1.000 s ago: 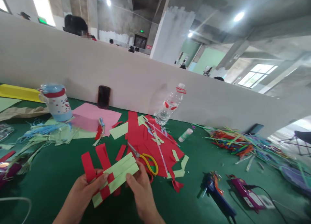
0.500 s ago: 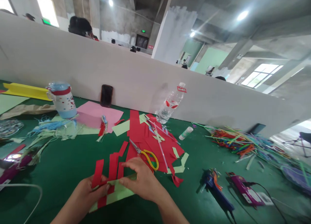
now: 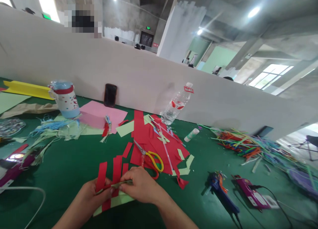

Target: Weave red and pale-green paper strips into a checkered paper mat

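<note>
Low in the middle of the head view, my left hand [image 3: 95, 196] pinches one end of a light green paper strip [image 3: 123, 199] crossed by upright red paper strips [image 3: 116, 169]. My right hand [image 3: 141, 185] is closed on the same green strip a little to the right, thumb and fingers pressing a narrow folded edge. Part of the paper is hidden under the fingers. Just beyond my right hand lie scissors with a yellow handle [image 3: 157, 161], resting on red paper sheets [image 3: 141, 129]. An orange-red handle loop shows beside the yellow one.
A clear water bottle [image 3: 177, 105] and a glue stick [image 3: 191, 135] stand or lie beyond the red paper. To the right are a dark blue glue gun [image 3: 225, 196], a corded purple device [image 3: 250, 192] and coloured strips [image 3: 243, 144]. A cup [image 3: 66, 100] and phone [image 3: 110, 95] stand at the back left.
My right hand has closed down from a raised, spread finger onto the green strip. The green strip's upper edge now looks folded narrower. My left hand keeps its hold.
</note>
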Demonstrator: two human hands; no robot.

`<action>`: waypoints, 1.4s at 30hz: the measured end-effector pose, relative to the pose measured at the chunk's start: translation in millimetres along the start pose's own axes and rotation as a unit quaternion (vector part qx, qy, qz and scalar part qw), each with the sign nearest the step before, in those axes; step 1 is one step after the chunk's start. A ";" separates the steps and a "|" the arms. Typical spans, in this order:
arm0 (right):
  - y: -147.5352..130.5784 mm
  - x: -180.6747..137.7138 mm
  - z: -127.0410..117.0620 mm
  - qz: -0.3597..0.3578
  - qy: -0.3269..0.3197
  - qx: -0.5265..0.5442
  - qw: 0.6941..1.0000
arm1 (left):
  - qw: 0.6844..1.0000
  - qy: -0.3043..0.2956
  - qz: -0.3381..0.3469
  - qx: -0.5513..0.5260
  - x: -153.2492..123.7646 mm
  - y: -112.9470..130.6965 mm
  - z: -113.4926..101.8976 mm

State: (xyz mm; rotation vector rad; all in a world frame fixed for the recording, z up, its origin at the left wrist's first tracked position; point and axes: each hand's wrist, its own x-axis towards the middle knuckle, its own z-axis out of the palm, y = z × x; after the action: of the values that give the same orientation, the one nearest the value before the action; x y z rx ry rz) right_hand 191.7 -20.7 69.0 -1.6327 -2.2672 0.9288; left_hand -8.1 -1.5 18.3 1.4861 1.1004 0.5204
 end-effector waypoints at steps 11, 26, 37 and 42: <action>3.6 5.4 -6.4 0.013 -0.006 0.025 1.000 | 1.000 -0.016 -0.004 -0.013 6.7 5.2 -3.1; 4.8 0.4 -0.5 0.074 0.010 0.125 0.989 | 0.997 -0.072 -0.020 0.016 10.2 10.8 -5.1; -2.6 -3.5 37.9 0.195 0.066 -0.008 0.979 | 0.959 -0.027 0.036 0.280 18.2 -10.9 1.7; -2.9 0.0 55.0 0.214 0.089 -0.069 0.970 | 0.889 0.128 0.226 0.377 12.9 -43.4 -4.3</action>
State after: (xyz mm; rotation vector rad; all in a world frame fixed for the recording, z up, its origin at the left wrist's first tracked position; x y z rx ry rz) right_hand 162.1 -41.7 27.7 -2.2250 -1.9332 0.6781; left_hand -20.5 7.5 -24.5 2.4492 1.2302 0.6600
